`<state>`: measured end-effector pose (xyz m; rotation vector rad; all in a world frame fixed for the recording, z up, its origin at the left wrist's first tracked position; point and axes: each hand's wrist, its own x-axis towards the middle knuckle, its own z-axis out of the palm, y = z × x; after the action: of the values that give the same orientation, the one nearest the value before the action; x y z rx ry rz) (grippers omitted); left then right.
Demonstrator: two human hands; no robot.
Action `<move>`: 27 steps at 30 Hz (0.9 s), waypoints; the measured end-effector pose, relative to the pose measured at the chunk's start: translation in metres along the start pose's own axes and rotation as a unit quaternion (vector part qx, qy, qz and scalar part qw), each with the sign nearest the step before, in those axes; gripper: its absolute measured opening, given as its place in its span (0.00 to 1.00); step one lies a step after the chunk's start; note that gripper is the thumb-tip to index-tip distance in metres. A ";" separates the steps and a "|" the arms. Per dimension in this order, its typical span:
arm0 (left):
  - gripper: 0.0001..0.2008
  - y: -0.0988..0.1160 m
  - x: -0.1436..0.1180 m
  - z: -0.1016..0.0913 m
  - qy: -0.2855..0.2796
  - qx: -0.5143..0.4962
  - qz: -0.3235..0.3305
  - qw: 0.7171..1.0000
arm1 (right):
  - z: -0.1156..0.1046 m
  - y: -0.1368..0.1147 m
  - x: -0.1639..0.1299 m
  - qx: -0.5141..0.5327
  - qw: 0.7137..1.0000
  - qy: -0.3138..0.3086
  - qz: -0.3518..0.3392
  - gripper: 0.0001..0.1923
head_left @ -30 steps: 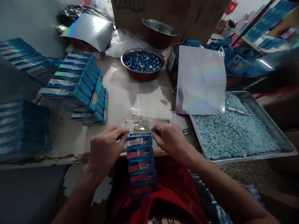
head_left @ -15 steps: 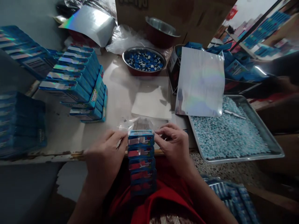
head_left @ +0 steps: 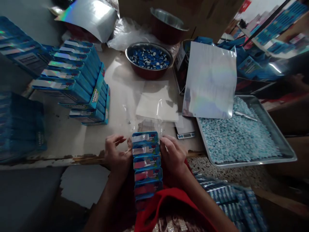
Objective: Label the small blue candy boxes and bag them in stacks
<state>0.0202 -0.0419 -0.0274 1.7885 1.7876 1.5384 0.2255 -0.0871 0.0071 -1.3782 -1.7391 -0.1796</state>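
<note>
Head view: a column of small blue boxes (head_left: 146, 166) stands against the person's lap at the near edge of the table (head_left: 72, 141), its lowest boxes lost in shadow behind red cloth. The left hand (head_left: 117, 154) presses its left side, fingers partly spread; the right hand (head_left: 172, 156) grips the right side, fingers curled. A clear plastic bag (head_left: 154, 120) sits at the column's top, and whether the boxes are already inside it is hard to tell. Left on the table lie stacked blue cartons (head_left: 77, 80); those at the far left blur out. A metal bowl (head_left: 149, 59) of blue pieces stands behind, a tray (head_left: 272, 129) of pale blue candies right, partly covered by a holographic sheet (head_left: 210, 80).
</note>
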 end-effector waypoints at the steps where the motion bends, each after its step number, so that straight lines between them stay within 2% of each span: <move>1: 0.11 0.000 0.001 0.002 -0.035 0.007 -0.026 0.999 | 0.003 -0.001 0.000 -0.003 1.000 0.002 0.012 0.10; 3: 0.10 0.001 0.002 0.000 -0.075 0.033 -0.007 0.997 | 0.006 -0.003 0.000 0.003 0.999 0.007 0.037 0.09; 6: 0.08 0.000 0.000 -0.010 -0.092 0.045 0.094 0.990 | 0.006 -0.006 -0.002 0.039 0.996 0.003 0.080 0.10; 9: 0.09 -0.001 -0.002 -0.020 -0.126 0.011 0.162 0.979 | 0.003 -0.008 -0.005 0.065 0.995 -0.021 0.078 0.12; 12: 0.12 0.002 -0.001 -0.028 -0.196 -0.028 0.178 0.964 | -0.001 -0.008 -0.014 0.088 0.993 -0.026 0.076 0.09; 16: 0.16 0.009 -0.003 -0.045 -0.261 -0.067 0.171 0.948 | -0.012 -0.011 -0.032 0.103 0.989 -0.037 0.097 0.07; 19: 0.14 0.014 -0.007 -0.059 -0.311 -0.076 0.212 0.923 | -0.025 -0.016 -0.044 0.123 0.988 -0.061 0.067 0.07; 22: 0.15 0.023 -0.013 -0.063 -0.304 -0.062 0.226 0.923 | -0.035 -0.019 -0.049 0.115 0.989 -0.048 0.080 0.07; 25: 0.15 0.032 -0.020 -0.059 -0.260 -0.013 0.182 0.948 | -0.040 -0.018 -0.050 0.085 0.986 -0.049 0.132 0.09; 27: 0.13 0.036 -0.027 -0.058 -0.241 0.011 0.160 0.957 | -0.042 -0.017 -0.052 0.070 0.990 -0.057 0.110 0.04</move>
<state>0.0074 -0.1033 0.0111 2.3028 1.3374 1.0339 0.2332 -0.1554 0.0030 -1.4859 -1.6432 0.1423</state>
